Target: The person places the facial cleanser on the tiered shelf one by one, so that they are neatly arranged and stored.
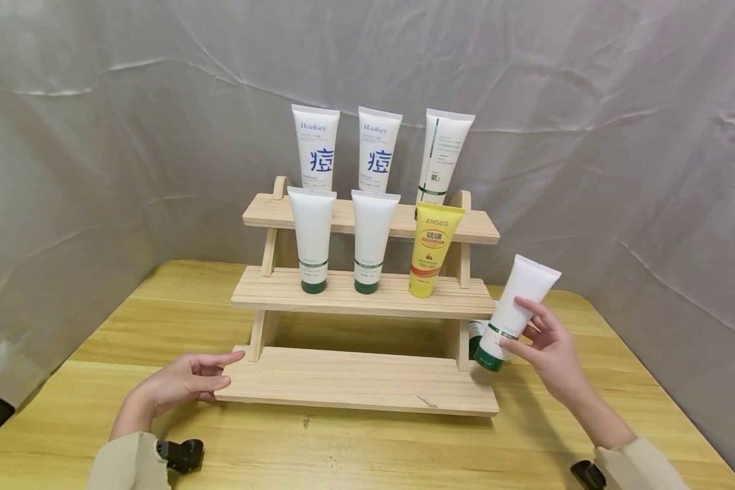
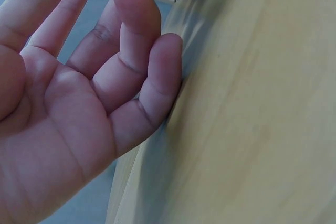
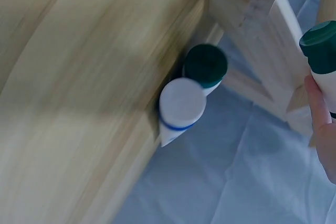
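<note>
Hard to see: a green-capped tube (image 1: 476, 338) beside the stand's (image 1: 355, 378) right end, mostly covered | Containers: six upright tubes (image 1: 372, 231) on the stand's upper two tiers, contents unseen | Hands: my right hand (image 1: 551, 344) grips a tilted white tube (image 1: 523, 292) just right of the stand; my left hand (image 1: 184, 378) grips its left end | Room: worktop (image 1: 343, 449) extends before the stand

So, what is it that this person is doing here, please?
The person's right grip holds a white tube with a green cap, tilted, beside the wooden rack. The left grip holds the left end of the bottom shelf. Three tubes stand on the top shelf, and three more tubes on the middle shelf.
</note>
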Tool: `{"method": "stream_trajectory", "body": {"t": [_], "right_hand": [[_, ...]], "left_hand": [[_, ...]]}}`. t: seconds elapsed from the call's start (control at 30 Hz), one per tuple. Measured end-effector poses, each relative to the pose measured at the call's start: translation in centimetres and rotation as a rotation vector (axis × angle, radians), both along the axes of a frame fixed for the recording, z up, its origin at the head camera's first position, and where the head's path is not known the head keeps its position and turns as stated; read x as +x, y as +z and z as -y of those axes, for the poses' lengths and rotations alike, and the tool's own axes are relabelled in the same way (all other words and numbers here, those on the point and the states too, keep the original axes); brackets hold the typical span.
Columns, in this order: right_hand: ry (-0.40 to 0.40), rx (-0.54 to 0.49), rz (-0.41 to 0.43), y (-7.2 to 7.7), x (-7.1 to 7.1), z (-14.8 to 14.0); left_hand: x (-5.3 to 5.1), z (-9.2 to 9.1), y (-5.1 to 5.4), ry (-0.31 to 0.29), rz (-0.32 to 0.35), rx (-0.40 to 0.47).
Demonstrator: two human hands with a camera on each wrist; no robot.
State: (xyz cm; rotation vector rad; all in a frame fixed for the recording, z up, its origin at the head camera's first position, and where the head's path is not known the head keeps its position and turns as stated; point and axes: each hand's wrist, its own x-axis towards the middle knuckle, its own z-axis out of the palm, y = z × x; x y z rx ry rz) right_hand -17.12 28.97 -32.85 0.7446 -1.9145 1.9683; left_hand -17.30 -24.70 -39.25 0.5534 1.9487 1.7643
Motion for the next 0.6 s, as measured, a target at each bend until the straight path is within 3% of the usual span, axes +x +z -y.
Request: {"method": "stream_trajectory", "body": {"t": [0.6], "right_hand": [[0.102,0.159,-0.08,-0.6,0.2,5.9]], "left_hand": [[0.0,0.1,-0.1,0.022,-0.002,-0.031]]}}
